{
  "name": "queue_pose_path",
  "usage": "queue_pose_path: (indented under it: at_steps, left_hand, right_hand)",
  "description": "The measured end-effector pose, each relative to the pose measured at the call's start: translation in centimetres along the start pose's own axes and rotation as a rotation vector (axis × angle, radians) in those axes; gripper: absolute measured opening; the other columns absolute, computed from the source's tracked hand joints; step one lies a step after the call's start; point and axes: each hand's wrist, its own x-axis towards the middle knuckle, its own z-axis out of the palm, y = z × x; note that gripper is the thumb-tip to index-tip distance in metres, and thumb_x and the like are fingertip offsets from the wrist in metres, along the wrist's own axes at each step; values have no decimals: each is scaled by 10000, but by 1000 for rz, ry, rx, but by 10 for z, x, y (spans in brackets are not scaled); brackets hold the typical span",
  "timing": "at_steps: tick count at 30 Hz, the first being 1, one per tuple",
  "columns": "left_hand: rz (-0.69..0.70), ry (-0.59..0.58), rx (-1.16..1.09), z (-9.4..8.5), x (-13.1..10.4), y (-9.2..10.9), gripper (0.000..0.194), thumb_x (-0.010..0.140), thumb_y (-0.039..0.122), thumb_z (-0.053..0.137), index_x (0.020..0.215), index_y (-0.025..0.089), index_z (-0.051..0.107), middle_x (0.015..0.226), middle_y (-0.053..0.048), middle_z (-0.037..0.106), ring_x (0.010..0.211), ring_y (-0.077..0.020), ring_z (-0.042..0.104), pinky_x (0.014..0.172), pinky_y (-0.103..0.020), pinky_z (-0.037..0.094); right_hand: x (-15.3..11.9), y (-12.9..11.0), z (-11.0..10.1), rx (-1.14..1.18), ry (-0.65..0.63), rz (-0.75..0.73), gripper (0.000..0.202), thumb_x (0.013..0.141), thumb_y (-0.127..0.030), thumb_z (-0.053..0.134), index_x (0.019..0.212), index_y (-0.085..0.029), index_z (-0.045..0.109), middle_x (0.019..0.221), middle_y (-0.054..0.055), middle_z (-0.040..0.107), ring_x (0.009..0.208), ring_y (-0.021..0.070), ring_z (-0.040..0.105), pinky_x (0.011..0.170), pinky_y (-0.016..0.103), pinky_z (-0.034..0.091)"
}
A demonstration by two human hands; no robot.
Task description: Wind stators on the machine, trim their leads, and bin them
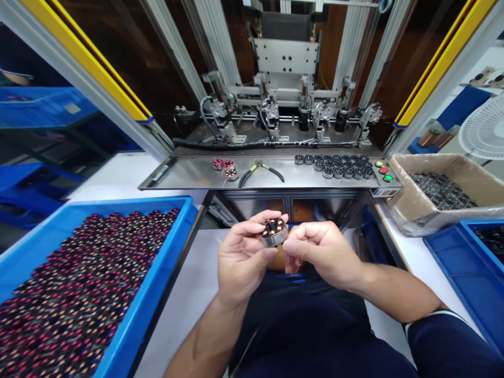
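My left hand [244, 252] grips a round motor stator [273, 232] by its edge, with the thumb below and the fingers behind. The stator has a silver rim and copper windings on black slots. Close against its right side is my right hand [317, 249], thumb and index finger pinched together. What the pinch holds, if anything, is too small to make out. Beyond the hands, a pair of cutting pliers [260, 170] with black and yellow-green handles lies on the metal tray [189, 173]. Left of the pliers sit a few wound stators [224, 167], some with red parts.
Several black stator cores [334, 165] stand in rows on the tray's right, beside a button panel [385, 172]. Behind is a winding machine [283, 110]. A blue bin [184, 207] of wound stators stands left; a cardboard box [409, 210], blue crate [452, 257] and fan [484, 126] are right.
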Motion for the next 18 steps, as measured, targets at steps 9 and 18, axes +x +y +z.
queue_pose_path:
  at_steps: [9,18]
  left_hand:
    - [28,-133,75,-6,0,-2,305,769,134,853,1024,265,749,1158,-64,799,1319,-256,622,1059,-363,552]
    - [14,203,535,-7,-19,10,556,678,166,917,1195,245,727,1136,-42,781,1023,-147,732,933,-189,569]
  right_hand:
    - [7,12,-12,265,-265,110,568,689,-617,855,931,-114,748,868,69,728,766,146,681,749,267,560]
    - [12,26,-31,-653,165,-922,385,765,-267,867,1090,-185,677,1012,97,718,913,202,680,831,346,573]
